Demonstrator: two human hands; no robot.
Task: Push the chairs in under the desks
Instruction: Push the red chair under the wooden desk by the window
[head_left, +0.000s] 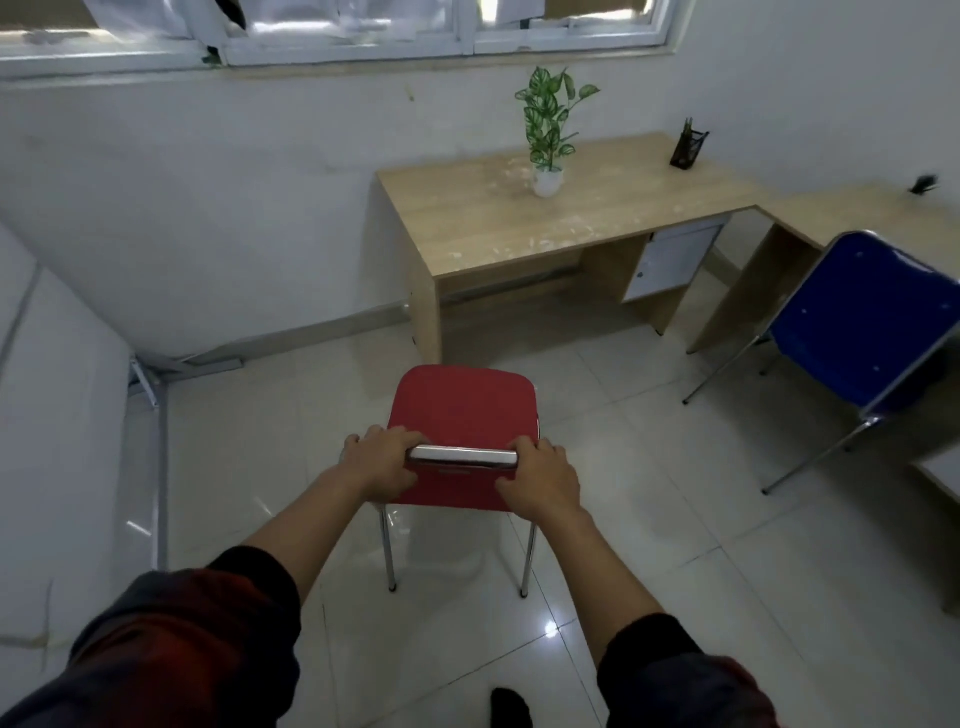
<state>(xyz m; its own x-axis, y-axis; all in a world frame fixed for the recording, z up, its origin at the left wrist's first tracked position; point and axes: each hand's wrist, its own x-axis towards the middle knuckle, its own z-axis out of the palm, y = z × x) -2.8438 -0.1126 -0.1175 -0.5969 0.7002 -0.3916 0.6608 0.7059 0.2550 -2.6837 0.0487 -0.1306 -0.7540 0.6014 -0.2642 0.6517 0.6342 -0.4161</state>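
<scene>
Red plastic chair w/ chrome legs (464, 410) on tiled floor, short of wooden bench (545, 223). Left hand (382, 462) + right hand (540, 475) closed round backrest top. Prob. light, rigid; legs slide easily.

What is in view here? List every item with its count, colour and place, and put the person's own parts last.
red chair: one, red with metal legs, centre, on the floor short of the desk
blue chair: one, blue, right, pulled out
desk: one, light wood, against the far wall
second desk: one, light wood, right, adjoining the first
potted plant: one, green in a white pot, on the desk
pen holder: one, black, desk's far right corner
window: white frame, top
left hand: gripping the red chair's backrest
right hand: gripping the same backrest
</scene>
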